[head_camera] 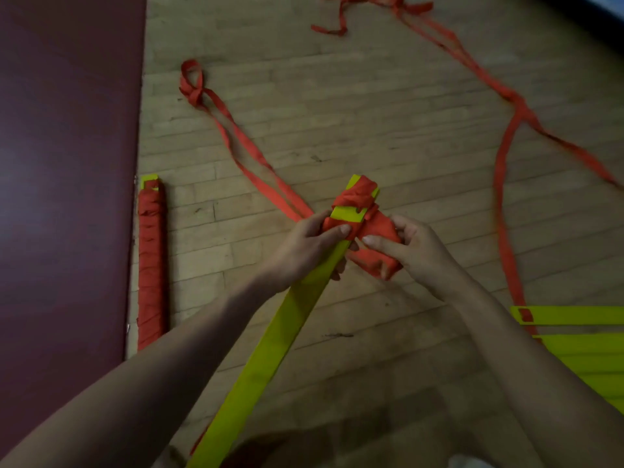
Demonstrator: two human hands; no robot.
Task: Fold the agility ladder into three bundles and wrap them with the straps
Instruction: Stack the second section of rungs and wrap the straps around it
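The stack of yellow-green ladder rungs (290,319) is held above the wooden floor (371,113) at the middle of the view, slanting from the lower left up to the centre, its far end already bound by a few turns of orange strap (358,194). The left hand (310,246) grips the stack just below those turns, fingers curled round the rungs and thumb on top. The right hand (415,251), just beside it, pinches a folded wad of strap (374,261) between thumb and fingers. A doubled loose strap (243,146) trails from the stack across the floor to a knotted loop, and another long strap (503,170) runs off to the right. A finished bundle (151,265) — fully wound in orange — lies along the edge of a maroon mat (67,163). More unwrapped rungs (580,346) lie at the right edge.
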